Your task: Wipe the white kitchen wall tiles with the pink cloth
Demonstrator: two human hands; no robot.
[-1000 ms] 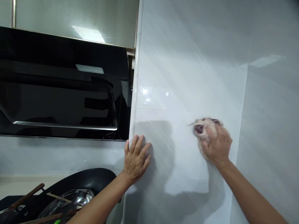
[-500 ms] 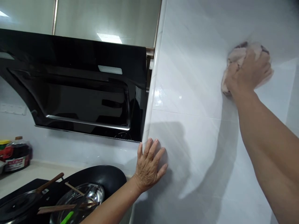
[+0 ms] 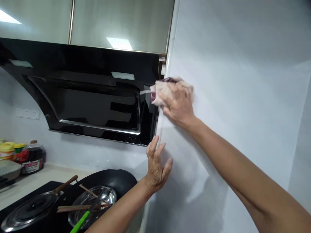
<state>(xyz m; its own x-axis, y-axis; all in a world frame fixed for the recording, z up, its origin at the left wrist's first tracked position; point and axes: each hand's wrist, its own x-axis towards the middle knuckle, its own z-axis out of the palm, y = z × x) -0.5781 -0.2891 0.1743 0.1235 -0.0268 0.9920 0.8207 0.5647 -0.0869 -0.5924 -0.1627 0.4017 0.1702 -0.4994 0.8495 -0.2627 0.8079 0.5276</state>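
Note:
Pressed against the white tiled wall (image 3: 230,81) near its left edge is a pale cloth (image 3: 161,89) with dark purple patches. My right hand (image 3: 178,105) is closed over it, and a thin strip of the cloth sticks out to the left, across the side of the black range hood (image 3: 94,100). Lower down, my left hand (image 3: 156,165) is at the wall's corner with its fingers apart and nothing in it. I cannot tell whether its fingertips touch the wall.
A black wok (image 3: 119,178) holds a metal bowl (image 3: 110,195), wooden chopsticks (image 3: 73,208) and a green-handled utensil (image 3: 81,221). Beside it is a lidded pan (image 3: 31,207). Bottles, including a dark one (image 3: 32,158), stand at the left of the counter (image 3: 58,171). Cabinets (image 3: 121,22) hang above the hood.
My right hand has swept the cloth left and down across the wall to its edge. My left hand's fingers have lifted and curled a little. The view has shifted slightly left.

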